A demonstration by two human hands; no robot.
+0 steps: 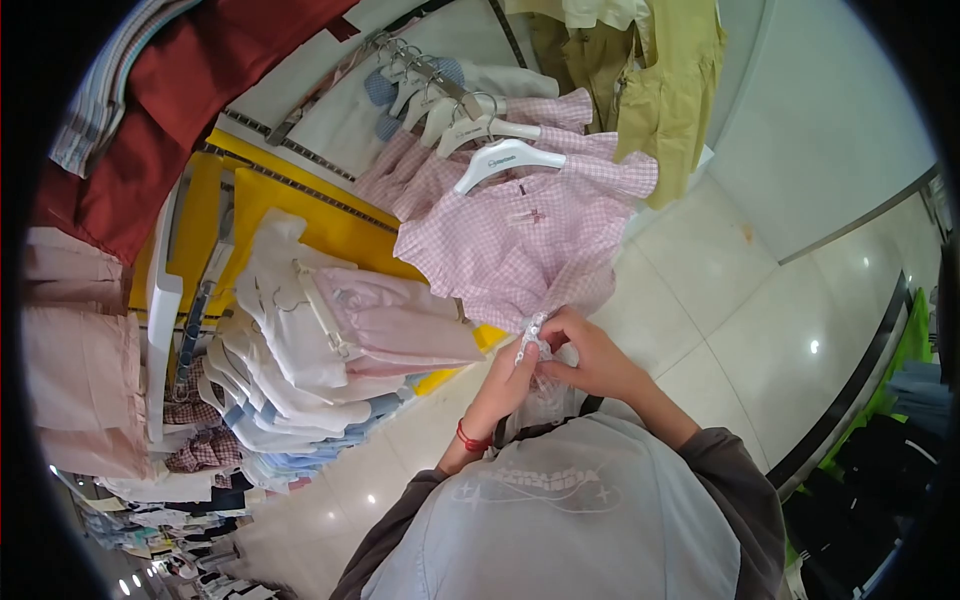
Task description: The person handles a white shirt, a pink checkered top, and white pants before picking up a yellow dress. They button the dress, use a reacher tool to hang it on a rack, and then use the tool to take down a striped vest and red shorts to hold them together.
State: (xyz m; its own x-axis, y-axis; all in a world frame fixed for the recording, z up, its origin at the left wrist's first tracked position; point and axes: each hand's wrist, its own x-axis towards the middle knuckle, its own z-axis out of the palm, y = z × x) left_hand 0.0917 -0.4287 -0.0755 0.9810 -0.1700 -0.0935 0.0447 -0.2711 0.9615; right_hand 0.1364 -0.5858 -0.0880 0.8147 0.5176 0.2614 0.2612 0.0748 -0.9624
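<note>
A pink-and-white gingham dress [520, 235] hangs from a white hanger [508, 157] at the end of a metal rail. Its lower end is gathered toward me, where white lace trim [531, 334] shows between my hands. My left hand [512, 378], with a red cord bracelet [470, 438] at the wrist, pinches this lace between thumb and fingers. From the other side my right hand [592, 356] is closed on the same bunched edge, its fingertips partly hidden. Sheer whitish fabric hangs below both hands.
More gingham garments [395, 172] hang behind on the rail [440, 82]. Yellow-green clothes [672, 95] hang at the back. Lower left are white tops [275, 385] and pink shorts [400, 320]. A red garment [190, 110] hangs upper left. Pale floor tiles [665, 310] lie to the right.
</note>
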